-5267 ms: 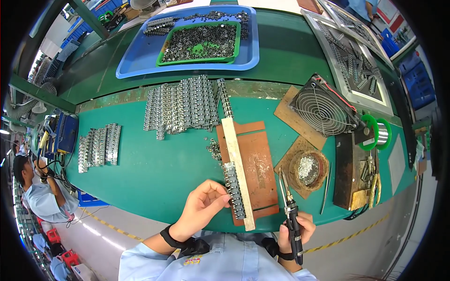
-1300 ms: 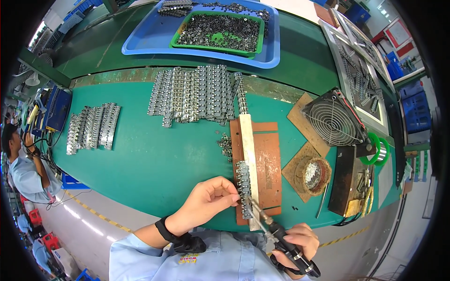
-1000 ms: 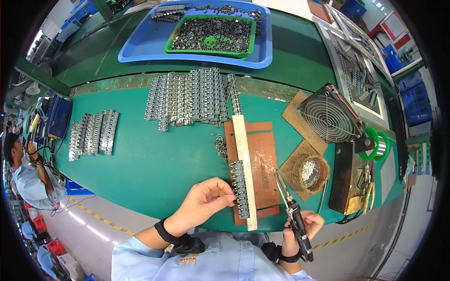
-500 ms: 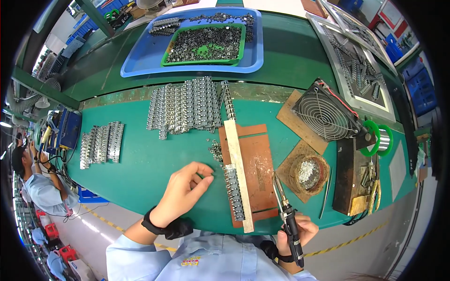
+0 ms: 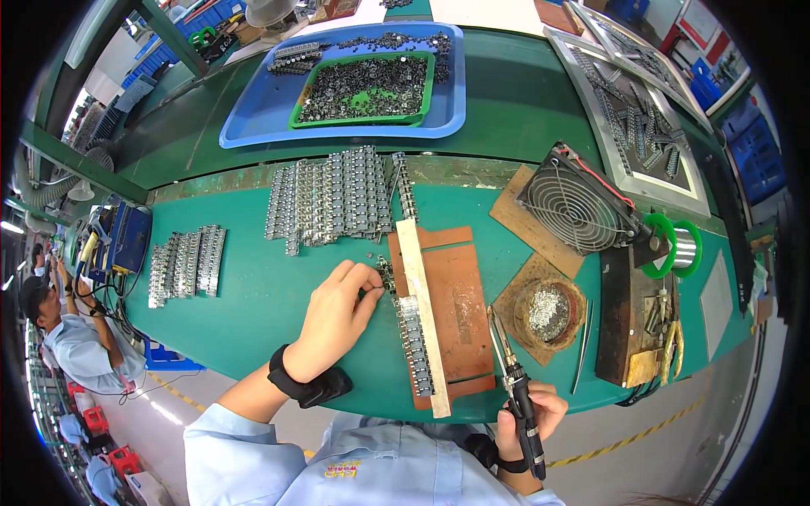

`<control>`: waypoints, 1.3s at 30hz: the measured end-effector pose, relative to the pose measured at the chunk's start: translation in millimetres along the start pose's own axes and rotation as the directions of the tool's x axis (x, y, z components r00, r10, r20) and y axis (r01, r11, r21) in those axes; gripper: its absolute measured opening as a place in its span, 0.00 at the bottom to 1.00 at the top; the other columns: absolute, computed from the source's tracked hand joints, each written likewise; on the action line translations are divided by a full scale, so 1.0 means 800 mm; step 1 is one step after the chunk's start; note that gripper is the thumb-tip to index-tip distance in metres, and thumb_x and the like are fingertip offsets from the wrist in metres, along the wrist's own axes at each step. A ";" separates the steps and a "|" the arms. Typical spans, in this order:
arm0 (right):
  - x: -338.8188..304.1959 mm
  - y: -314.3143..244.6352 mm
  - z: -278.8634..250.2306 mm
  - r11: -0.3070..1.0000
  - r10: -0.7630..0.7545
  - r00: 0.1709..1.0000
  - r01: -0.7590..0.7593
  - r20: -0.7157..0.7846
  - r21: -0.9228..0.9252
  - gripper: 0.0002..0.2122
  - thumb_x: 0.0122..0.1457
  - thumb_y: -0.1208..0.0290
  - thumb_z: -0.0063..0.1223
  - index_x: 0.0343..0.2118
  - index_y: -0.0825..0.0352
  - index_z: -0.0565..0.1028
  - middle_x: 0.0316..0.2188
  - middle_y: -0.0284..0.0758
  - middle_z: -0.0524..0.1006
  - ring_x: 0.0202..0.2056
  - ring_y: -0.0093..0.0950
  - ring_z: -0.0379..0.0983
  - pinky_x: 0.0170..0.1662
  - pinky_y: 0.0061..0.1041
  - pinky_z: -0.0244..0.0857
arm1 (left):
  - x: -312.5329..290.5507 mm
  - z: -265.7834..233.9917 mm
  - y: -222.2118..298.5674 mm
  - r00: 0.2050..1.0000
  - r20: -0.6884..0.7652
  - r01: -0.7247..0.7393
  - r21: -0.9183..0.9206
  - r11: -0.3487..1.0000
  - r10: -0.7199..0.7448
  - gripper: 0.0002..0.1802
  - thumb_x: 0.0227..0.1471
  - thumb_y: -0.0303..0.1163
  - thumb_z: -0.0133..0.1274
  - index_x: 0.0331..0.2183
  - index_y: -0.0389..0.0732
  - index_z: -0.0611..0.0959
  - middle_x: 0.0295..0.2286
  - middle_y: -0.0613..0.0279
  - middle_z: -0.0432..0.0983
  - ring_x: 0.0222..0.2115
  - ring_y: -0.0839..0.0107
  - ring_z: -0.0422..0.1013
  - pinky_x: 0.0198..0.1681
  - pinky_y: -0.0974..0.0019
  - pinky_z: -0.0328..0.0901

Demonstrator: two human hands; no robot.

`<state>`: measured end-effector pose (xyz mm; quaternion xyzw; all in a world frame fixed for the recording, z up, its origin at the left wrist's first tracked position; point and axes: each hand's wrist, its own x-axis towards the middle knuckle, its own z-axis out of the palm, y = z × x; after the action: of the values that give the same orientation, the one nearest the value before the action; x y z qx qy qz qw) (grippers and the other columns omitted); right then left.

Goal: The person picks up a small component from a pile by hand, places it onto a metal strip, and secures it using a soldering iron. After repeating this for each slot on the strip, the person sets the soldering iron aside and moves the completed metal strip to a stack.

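My left hand (image 5: 334, 322), wearing a black wrist strap, has its fingers curled and its thumb near the index finger. Its fingertips reach a small pile of loose metal parts (image 5: 386, 273); whatever they pinch is too small to make out. Beside it, a row of small metal-cased components (image 5: 413, 344) lies along a pale wooden strip (image 5: 424, 325) on a reddish-brown board (image 5: 462, 325). My right hand (image 5: 550, 411) grips a black soldering iron (image 5: 524, 413) with a thin feed tube alongside. Its tip points up and away, over the board's right edge.
A round pot of solder bits (image 5: 544, 312), tweezers (image 5: 583, 346), a fan (image 5: 578, 201) and a solder wire spool (image 5: 688, 250) stand at right. Component strips (image 5: 329, 198) lie beyond my left hand, more (image 5: 187, 266) at far left. Behind is a blue tray (image 5: 245, 110). Another person (image 5: 80, 337) sits left.
My left hand has moved slightly away from me to the loose parts, its fingers drawing in. The right hand keeps the soldering iron in nearly the same place. The whole view has shifted slightly.
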<state>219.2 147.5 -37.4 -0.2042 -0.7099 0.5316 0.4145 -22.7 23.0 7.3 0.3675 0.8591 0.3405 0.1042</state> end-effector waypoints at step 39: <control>0.002 -0.006 0.001 0.997 0.082 0.996 -0.082 0.016 0.008 0.21 0.44 0.71 0.58 0.37 0.66 0.58 0.29 0.38 0.65 0.28 0.24 0.63 0.33 0.21 0.59 | -0.076 0.016 0.020 0.864 0.482 0.498 -0.782 0.373 -0.144 0.04 0.49 0.24 0.49 0.30 0.35 0.71 0.27 0.65 0.71 0.29 0.79 0.69 0.35 0.75 0.64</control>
<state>218.1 146.4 -32.3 -0.2274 -0.7018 0.5527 0.3877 34.9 -5.3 4.4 0.1310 0.5738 0.6433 0.4896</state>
